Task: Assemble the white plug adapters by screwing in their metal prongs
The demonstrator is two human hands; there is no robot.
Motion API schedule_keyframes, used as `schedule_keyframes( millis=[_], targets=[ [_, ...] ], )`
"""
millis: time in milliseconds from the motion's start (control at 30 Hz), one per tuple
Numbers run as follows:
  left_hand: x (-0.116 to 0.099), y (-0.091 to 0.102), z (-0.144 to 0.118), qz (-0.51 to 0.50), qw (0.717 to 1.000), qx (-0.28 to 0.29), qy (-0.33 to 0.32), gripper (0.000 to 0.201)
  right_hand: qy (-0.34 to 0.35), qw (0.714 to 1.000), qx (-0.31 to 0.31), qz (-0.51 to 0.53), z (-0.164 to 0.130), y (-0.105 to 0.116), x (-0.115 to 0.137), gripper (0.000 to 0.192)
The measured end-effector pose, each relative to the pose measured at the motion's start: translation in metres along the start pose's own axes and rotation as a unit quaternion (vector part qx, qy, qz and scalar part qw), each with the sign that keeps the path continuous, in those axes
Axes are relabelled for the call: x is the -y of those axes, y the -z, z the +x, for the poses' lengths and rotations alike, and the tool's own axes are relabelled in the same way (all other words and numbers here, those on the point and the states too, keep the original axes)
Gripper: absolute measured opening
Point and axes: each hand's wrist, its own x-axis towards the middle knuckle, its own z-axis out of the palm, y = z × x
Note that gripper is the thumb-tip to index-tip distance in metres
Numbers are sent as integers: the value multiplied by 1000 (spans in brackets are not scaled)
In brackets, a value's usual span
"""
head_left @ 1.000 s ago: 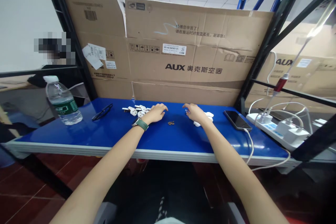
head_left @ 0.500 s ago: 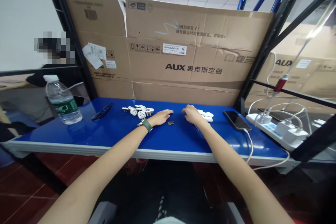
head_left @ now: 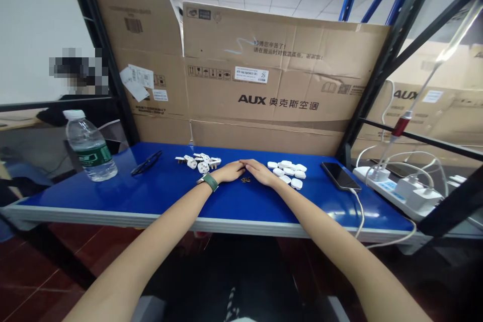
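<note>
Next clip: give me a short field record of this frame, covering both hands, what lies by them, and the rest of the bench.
left hand: flat on the blue table, fingertips meeting the right hand; watch on the wrist
right hand: flat on the table, empty
between hands: small brass screws, partly hidden
left of hands: white plugs in a loose pile
right of hands: white caps in a cluster
far left: bottle, upright; glasses
far right: phone on a cable; power strip
behind: cardboard boxes
</note>
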Motion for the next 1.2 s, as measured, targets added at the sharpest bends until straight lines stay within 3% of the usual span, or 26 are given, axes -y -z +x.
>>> schedule_keyframes(
  millis=[333, 1200],
  targets=[
    [-1, 1, -1, 8, 1000, 11, -9, 42, 33, 999, 11, -24, 0, 3, -7, 60],
    [11, -6, 4, 8, 1000, 8, -29, 42, 61, 998, 15, -31, 4, 0, -20, 63]
  ],
)
